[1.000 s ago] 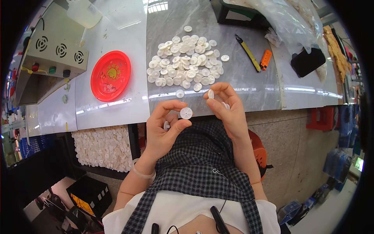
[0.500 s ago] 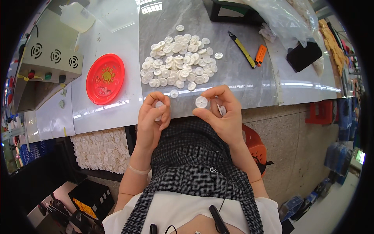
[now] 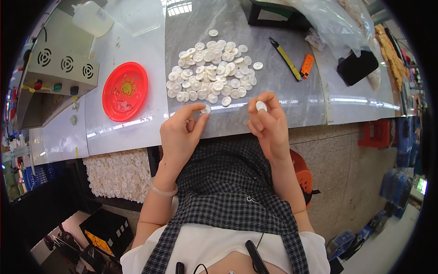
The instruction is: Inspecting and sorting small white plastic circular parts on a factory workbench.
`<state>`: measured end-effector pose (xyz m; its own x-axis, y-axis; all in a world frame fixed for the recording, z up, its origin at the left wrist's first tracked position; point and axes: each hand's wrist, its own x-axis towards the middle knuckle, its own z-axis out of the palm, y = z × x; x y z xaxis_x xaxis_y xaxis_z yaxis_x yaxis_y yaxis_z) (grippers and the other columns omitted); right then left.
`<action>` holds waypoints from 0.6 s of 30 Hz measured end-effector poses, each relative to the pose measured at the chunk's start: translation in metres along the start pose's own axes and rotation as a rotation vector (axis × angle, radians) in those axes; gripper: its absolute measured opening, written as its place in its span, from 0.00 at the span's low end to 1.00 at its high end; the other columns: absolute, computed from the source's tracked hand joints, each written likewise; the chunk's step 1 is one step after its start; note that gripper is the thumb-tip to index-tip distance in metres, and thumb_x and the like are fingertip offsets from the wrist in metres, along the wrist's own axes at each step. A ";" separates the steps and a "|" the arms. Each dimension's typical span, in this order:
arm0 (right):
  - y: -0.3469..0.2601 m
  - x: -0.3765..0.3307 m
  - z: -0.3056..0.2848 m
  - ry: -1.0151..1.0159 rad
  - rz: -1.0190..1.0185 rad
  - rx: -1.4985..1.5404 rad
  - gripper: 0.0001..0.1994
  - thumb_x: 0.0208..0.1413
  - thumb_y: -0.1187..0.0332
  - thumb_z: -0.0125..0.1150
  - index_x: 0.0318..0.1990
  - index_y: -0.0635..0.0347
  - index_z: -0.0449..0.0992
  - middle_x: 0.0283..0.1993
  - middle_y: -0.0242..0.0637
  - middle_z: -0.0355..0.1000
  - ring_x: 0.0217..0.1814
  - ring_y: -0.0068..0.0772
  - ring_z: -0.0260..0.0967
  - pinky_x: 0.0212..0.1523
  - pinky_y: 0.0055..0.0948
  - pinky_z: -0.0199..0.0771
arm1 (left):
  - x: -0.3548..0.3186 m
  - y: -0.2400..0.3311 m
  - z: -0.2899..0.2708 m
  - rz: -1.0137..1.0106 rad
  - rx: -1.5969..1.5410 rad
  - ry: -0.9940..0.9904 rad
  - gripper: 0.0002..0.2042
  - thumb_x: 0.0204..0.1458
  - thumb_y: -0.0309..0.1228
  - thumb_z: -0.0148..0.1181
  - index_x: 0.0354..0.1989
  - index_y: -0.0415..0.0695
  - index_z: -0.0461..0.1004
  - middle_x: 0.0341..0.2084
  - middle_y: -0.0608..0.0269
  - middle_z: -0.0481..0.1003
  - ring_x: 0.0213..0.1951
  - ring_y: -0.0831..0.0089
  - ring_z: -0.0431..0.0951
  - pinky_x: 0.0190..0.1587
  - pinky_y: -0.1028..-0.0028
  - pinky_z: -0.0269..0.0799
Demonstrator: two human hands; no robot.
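At the counter's [image 3: 137,132] near edge, centre of the head view, one small white round disc [image 3: 205,109] is pinched in the left hand's [image 3: 180,137] fingers and another [image 3: 261,106] in the right hand's [image 3: 269,123]. Sorting seems underway; careful placing is called for. A red round plastic dish [image 3: 125,91], upper left, appears nearly empty beside the heap of white discs [image 3: 211,71].

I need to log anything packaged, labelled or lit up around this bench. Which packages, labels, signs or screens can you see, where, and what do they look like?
Clear plastic bag: far right of the bench top, crumpled, see-through.
Black box: on the floor at lower left, with a yellow and white label.
Screen: far right edge, small, glowing greenish.
Red plate: left of the white discs, round, yellow emblem at its centre.
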<state>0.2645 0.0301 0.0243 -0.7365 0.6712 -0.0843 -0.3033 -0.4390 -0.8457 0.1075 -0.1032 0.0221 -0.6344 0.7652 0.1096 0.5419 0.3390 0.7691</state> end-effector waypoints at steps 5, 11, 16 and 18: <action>-0.002 0.007 0.001 0.013 0.052 0.025 0.11 0.53 0.74 0.61 0.43 0.60 0.69 0.32 0.23 0.64 0.25 0.08 0.55 0.23 0.12 0.53 | 0.006 0.001 0.001 0.043 0.138 -0.009 0.04 0.51 0.28 0.64 0.33 0.43 0.77 0.11 0.70 0.61 0.14 0.83 0.60 0.18 0.78 0.56; 0.010 0.021 0.009 0.014 -0.344 -1.149 0.10 0.48 0.72 0.68 0.39 0.56 0.78 0.23 0.28 0.62 0.22 0.19 0.61 0.22 0.22 0.60 | 0.000 0.001 -0.014 -0.406 -1.133 -0.195 0.09 0.61 0.33 0.53 0.40 0.39 0.70 0.14 0.78 0.59 0.14 0.87 0.55 0.16 0.85 0.47; 0.017 0.025 0.017 0.074 -0.408 -1.307 0.12 0.46 0.65 0.70 0.40 0.53 0.79 0.23 0.28 0.63 0.20 0.23 0.63 0.21 0.26 0.62 | -0.006 0.005 -0.024 -0.566 -1.966 -0.439 0.13 0.67 0.33 0.35 0.46 0.39 0.66 0.23 0.73 0.59 0.18 0.84 0.53 0.17 0.85 0.51; 0.019 0.025 0.017 0.073 -0.412 -1.322 0.11 0.47 0.65 0.70 0.39 0.53 0.79 0.23 0.29 0.63 0.20 0.23 0.63 0.21 0.26 0.62 | -0.008 0.003 -0.022 -0.563 -2.042 -0.471 0.13 0.67 0.33 0.35 0.47 0.39 0.65 0.23 0.73 0.59 0.18 0.84 0.53 0.17 0.85 0.51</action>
<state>0.2302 0.0278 0.0156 -0.6891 0.6603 0.2986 0.3335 0.6548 -0.6782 0.1015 -0.1203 0.0377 -0.1547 0.9709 -0.1829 -0.9841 -0.1350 0.1157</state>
